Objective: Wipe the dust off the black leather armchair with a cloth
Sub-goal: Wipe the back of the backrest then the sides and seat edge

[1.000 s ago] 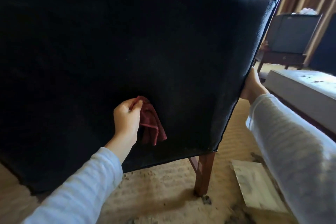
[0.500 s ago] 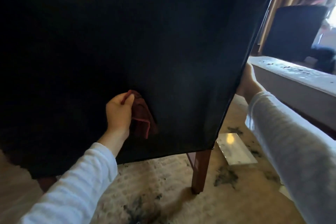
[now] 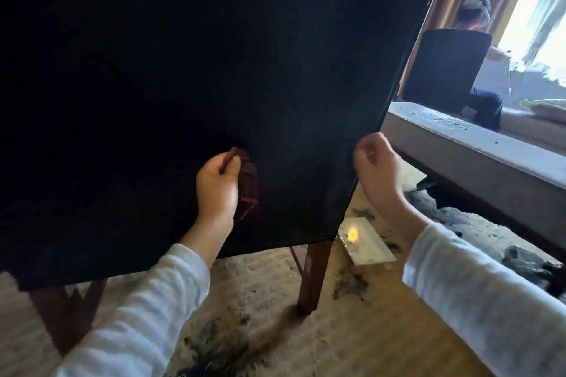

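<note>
1. My left hand is clamped on the dark red cloth, pressing it low against the back panel of the black leather armchair.
2. My right hand is apart from the left, at the panel's edge, fingers curled. Blur stops me telling whether it grips the edge.
3. If the right hand isn't bracing, a firm wipe could rock the chair on the wooden leg below and between my hands.
4. The cloth is bunched, so little of it meets the leather and strokes may leave dusty streaks. The panel looks too dark for me to spot missed patches.
</note>
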Demonstrator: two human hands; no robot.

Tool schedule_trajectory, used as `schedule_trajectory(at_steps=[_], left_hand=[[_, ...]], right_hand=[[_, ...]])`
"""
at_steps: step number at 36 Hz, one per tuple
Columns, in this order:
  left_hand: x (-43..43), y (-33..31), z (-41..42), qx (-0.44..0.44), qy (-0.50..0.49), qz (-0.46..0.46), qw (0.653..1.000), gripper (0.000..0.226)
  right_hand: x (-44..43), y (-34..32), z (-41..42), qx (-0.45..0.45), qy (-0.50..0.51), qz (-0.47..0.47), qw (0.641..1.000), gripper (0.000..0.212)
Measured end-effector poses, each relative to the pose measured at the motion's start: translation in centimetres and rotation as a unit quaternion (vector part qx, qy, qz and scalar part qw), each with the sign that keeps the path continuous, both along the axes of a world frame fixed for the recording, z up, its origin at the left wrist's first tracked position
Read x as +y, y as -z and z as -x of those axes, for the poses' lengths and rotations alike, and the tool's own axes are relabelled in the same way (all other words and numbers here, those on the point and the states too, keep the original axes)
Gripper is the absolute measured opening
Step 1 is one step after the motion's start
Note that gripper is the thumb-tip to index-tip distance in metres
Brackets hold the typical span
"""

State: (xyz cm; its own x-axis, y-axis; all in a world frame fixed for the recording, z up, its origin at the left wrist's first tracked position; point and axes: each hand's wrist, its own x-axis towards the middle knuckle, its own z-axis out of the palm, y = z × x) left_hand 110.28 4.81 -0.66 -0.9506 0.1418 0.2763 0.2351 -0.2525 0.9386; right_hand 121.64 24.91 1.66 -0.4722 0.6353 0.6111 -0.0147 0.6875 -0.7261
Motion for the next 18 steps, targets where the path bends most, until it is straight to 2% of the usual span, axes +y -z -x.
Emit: schedule_trajectory(at_steps=[2, 4, 6, 7, 8, 10, 11, 14, 16, 18], left_hand=[[1.2, 0.0, -1.3, 0.009, 0.033, 0.008, 0.999, 0.014], [2.1, -0.1, -2.3, 0.035, 0.063, 0.009, 0.997, 0.015], [2.7, -0.2, -3.1, 0.040, 0.094, -0.012, 0.995, 0.014], [2.8, -0.2, -3.5, 0.038, 0.118, -0.023, 0.992, 0.015], [3.0, -0.1, -3.8, 0.036, 0.144, -0.029, 0.988, 0.018], [3.4, 0.3, -4.2, 0.039, 0.184, -0.030, 0.982, 0.019], [3.6, 0.5, -4.3, 0.046, 0.191, -0.021, 0.980, 0.018], [4.3, 1.1, -4.7, 0.096, 0.185, 0.056, 0.976, 0.013], [5.0, 1.3, -5.0, 0.119, 0.207, 0.101, 0.966, 0.009], [5.7, 1.1, -5.2, 0.125, 0.229, 0.135, 0.956, 0.011]], right_hand=[[-2.6, 1.0, -0.1, -0.087, -0.129, -0.005, 0.988, 0.015], [-4.6, 1.8, -0.1, -0.195, -0.204, 0.040, 0.958, 0.012], [-5.5, 2.2, -0.1, -0.270, -0.250, 0.126, 0.921, 0.045], [-5.5, 2.4, -0.2, -0.278, -0.281, 0.195, 0.898, 0.060], [-5.5, 2.5, -0.5, -0.265, -0.311, 0.269, 0.872, 0.066], [-5.1, 2.5, -1.5, -0.218, -0.360, 0.375, 0.826, 0.058], [-4.6, 2.6, -1.8, -0.200, -0.370, 0.398, 0.815, 0.054], [-3.7, 2.4, -2.8, -0.150, -0.369, 0.421, 0.815, 0.035], [-2.9, 2.2, -3.3, -0.124, -0.333, 0.413, 0.839, 0.022], [-2.0, 1.8, -3.8, -0.101, -0.282, 0.377, 0.877, 0.016]])
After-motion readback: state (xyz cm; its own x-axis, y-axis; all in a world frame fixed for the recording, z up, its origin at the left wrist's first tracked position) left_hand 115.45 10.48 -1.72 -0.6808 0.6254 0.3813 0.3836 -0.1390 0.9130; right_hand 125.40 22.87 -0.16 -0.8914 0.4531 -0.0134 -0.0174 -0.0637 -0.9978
